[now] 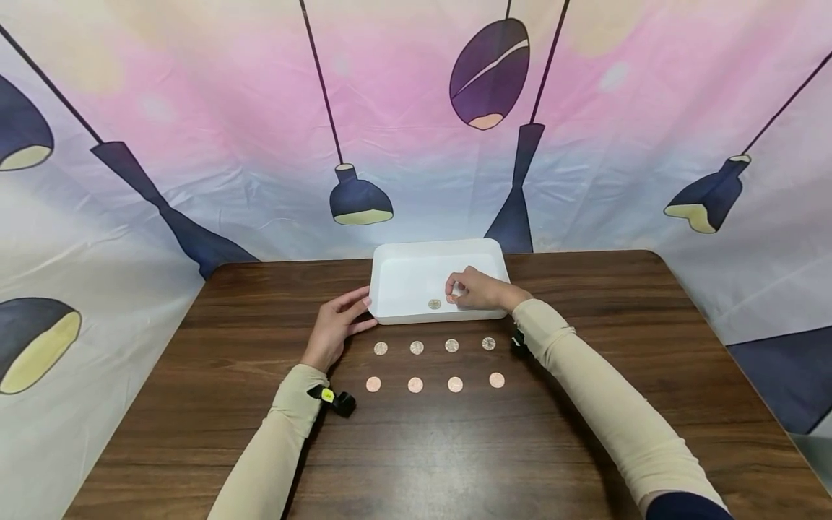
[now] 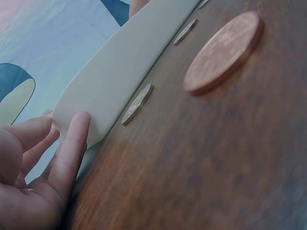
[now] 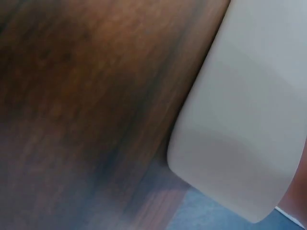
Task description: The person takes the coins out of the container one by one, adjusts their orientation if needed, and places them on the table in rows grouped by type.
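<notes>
Both hands meet the tray (image 1: 416, 253); only the head view shows its coin (image 1: 434, 304).

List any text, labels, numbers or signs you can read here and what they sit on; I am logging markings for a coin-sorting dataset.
No readable text anywhere.
Round copper and silver coins on the dark wooden table: relief too small or blurred, even on the nearest copper coin.
White plastic rectangular tray: plain, no label.
Small yellow tag on the black left wrist strap: too small to read.

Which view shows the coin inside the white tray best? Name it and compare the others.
Head view: the coin lies on the white tray's floor. Both wrist views show only the tray's outer wall.
</notes>
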A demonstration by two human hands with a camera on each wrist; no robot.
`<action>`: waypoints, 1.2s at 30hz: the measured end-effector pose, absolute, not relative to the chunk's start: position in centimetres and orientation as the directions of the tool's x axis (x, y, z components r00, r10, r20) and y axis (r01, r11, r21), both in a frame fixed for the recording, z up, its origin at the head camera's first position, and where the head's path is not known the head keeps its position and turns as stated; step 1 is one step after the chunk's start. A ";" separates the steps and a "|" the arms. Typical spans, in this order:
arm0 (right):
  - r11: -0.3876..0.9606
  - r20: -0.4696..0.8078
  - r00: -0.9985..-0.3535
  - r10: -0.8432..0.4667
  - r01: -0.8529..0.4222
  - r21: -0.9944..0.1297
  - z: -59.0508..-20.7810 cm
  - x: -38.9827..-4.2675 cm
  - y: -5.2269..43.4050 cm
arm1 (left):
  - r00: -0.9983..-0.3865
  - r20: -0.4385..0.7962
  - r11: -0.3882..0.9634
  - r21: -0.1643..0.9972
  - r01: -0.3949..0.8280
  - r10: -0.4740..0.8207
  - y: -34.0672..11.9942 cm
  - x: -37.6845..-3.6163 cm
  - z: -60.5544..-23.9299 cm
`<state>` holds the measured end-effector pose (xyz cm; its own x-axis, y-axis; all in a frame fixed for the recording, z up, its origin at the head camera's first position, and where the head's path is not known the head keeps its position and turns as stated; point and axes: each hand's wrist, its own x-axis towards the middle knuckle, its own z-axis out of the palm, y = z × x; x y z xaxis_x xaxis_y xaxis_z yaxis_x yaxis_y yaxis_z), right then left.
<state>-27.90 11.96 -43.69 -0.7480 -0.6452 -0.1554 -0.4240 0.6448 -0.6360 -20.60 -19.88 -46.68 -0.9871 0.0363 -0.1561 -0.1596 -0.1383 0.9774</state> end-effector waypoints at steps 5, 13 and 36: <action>0.687 -0.183 -0.750 -0.635 -0.440 -0.579 -43.6 -27.9 11.6 | -0.986 -0.163 -0.133 0.977 -0.167 0.043 -19.9 -20.6 -46.8; 0.646 -0.150 -0.727 -0.670 -0.471 -0.601 -43.8 -27.8 11.6 | -0.986 -0.160 -0.120 0.979 -0.164 0.038 -20.1 -20.5 -46.9; 0.530 -0.098 -0.657 -0.747 -0.500 -0.685 -44.1 -27.7 13.1 | -0.988 -0.147 -0.127 0.980 -0.151 0.042 -20.1 -20.7 -46.8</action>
